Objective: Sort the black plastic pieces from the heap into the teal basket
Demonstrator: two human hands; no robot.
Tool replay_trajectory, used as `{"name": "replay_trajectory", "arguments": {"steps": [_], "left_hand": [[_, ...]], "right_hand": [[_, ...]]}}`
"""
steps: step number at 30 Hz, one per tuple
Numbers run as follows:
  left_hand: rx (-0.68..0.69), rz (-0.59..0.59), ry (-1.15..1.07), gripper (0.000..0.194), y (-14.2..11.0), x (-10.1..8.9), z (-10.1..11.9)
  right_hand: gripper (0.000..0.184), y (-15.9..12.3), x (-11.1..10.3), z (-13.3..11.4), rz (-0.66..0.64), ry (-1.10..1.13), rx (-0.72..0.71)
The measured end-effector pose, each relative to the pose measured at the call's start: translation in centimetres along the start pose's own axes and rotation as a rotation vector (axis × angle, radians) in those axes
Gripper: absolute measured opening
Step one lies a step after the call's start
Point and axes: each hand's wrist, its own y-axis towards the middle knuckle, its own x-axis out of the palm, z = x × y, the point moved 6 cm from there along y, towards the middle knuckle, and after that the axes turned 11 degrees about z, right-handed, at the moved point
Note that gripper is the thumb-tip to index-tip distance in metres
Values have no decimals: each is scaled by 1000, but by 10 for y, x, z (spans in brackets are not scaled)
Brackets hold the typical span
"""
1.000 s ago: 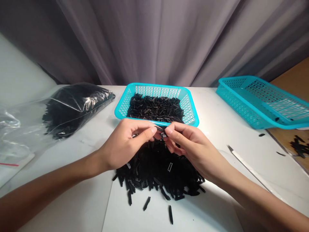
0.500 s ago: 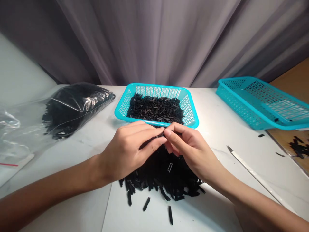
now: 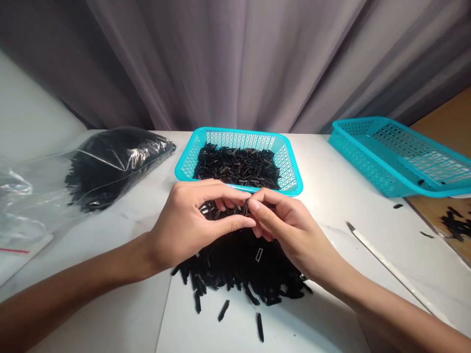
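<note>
A heap of black, stick-like pieces [image 3: 250, 264] lies on the white table under my hands. My left hand [image 3: 193, 223] comes in from the left, its thumb and index finger curved at the two ends of a small dark piece [image 3: 246, 208]. Against that same piece my right hand [image 3: 285, 215] pinches with thumb and forefinger. Fingertips hide much of it, so its exact shape is unclear. Just beyond the hands stands a turquoise basket [image 3: 241, 188] holding many similar black pieces. A small white-outlined rectangle [image 3: 259, 254] shows on the heap.
At left lies a clear plastic bag [image 3: 121, 152] of black pieces. A second turquoise basket [image 3: 397, 164] stands at the right, with a few bits inside. White tweezers [image 3: 397, 272] with a dark tip lie nearer. More black pieces [image 3: 458, 223] rest at the right edge. A grey curtain hangs behind.
My left thumb and index finger have spread apart, uncovering the dark piece between them and more of the heap. My right hand has stayed almost in place.
</note>
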Motion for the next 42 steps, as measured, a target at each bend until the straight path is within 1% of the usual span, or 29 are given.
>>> {"name": "replay_trajectory", "arguments": {"steps": [4, 8, 11, 13, 18, 22, 24, 27, 29, 32, 34, 35, 37, 38, 40, 41, 42], "left_hand": [[-119, -25, -78, 23, 0, 0, -8], [-232, -38, -186, 29, 1, 0, -17], [-281, -42, -252, 31, 2, 1, -23], [-281, -42, -272, 30, 2, 2, -24], [-230, -15, -261, 29, 3, 0, -23], [-163, 31, -175, 29, 3, -4, -17], [-77, 48, -80, 27, 3, -6, -12], [99, 44, 95, 24, 1, -6, -2], [172, 39, 165, 22, -1, -6, 2], [186, 32, 187, 21, -4, -5, 5], [150, 14, 168, 22, -3, -4, 3], [111, 2, 157, 22, -1, -4, -1], [13, 6, 150, 23, 9, -4, -18], [-38, 26, 160, 24, 15, -5, -30], [-104, 128, 201, 28, 27, -12, -56], [-131, 150, 231, 31, 32, -13, -67], [-137, 148, 273, 38, 35, -13, -75]], "right_hand": [[33, 0, -2, -2, 5, -19, -8], [36, 1, -6, -5, 30, -40, -21], [36, 1, -7, -5, 40, -47, -23], [36, 2, -8, -6, 37, -39, -31], [35, 4, -10, -5, 35, -32, -32], [34, 4, -7, -1, 23, -10, -13], [34, 4, -3, 3, -6, 13, 12], [33, 2, 3, 7, -54, 37, 54], [32, 2, 5, 8, -65, 33, 67], [32, 2, 5, 8, -58, 7, 65], [33, 3, 3, 8, -45, -11, 52], [33, 4, 2, 8, -34, -20, 40], [33, 7, -2, 8, 3, -25, 20], [33, 9, -4, 9, 29, -12, 20], [32, 12, -8, 14, 77, 42, 53], [32, 13, -8, 17, 91, 76, 81], [32, 14, -9, 20, 98, 103, 109]]}}
